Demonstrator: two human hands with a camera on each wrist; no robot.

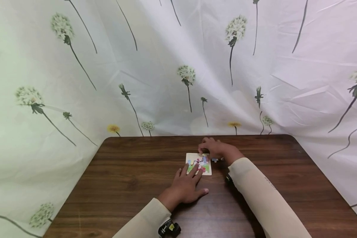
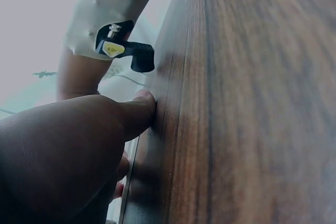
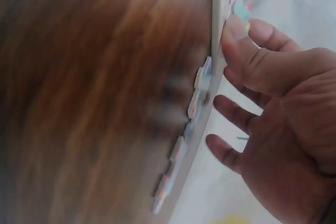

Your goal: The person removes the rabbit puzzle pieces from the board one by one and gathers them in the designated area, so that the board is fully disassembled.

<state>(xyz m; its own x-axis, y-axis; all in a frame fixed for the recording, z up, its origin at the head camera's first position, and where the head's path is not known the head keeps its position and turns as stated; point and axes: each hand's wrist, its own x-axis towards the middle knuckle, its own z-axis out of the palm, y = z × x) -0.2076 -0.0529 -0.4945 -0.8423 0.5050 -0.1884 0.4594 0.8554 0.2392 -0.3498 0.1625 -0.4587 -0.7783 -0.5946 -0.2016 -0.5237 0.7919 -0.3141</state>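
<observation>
A small square jigsaw puzzle in a pale frame (image 1: 193, 154) lies on the table, with a colourful picture partly filling it. My left hand (image 1: 185, 188) has its fingers spread, the fingertips resting on the puzzle's near side and the thumb pointing right. At the puzzle's far right corner, my right hand (image 1: 212, 148) pinches a small puzzle piece (image 3: 241, 10) between thumb and index finger. In the right wrist view the other fingers are loosely bent and apart from it. Loose puzzle pieces (image 3: 170, 174) lie on the table beside the frame, partly hidden under the right hand in the head view.
The dark wood-grain table (image 1: 131, 178) has rounded far corners. Behind it and along both sides hangs a white cloth (image 1: 154, 82) printed with dandelions. A black wrist camera (image 1: 169, 228) is strapped over the left sleeve.
</observation>
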